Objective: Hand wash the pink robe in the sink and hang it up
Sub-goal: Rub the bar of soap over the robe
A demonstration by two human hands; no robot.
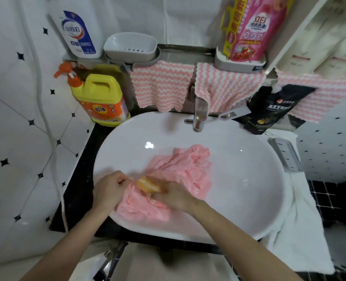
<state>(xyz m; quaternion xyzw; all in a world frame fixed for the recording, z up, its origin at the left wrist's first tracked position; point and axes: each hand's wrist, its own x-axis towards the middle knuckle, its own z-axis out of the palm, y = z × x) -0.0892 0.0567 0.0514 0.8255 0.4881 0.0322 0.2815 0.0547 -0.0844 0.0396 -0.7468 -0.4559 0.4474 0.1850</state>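
Both forearms reach in from the bottom edge toward the near-left part of the sink (239, 179), and the hands meet over the cloth there. Clenched round a bunch of fabric, the left hand (109, 189) holds the pink robe (188, 171) at the basin's near-left wall. Just beside it, the right hand (175, 197) grips an orange soap bar (149, 186) and presses it onto the robe; motion blur hides exactly how its fingers lie round the bar. The robe is crumpled in the bottom of the basin, spreading from the hands toward the middle, with a twisted end pointing at the tap (198, 118). No stream shows from the tap, and whether water stands in the basin I cannot tell.

By the look of it the step in hand is soaping. The robe seems thin and soft, with no stiffness, so it will fold, bunch and slide under the bar unless one hand pins or stretches it as the left does now. If soaked it will be heavier than it looks, clingy and dripping, so lifting it by a single pinch would likely drag and strain the cloth; better to gather a thick handful, or take it at the collar or shoulders once they are found for hanging. The soap will likely be slippery when wet and wants a full wrap of the fingers. On the dark worktop (81, 179) a yellow detergent bottle (102, 100) stands behind the basin's left rim
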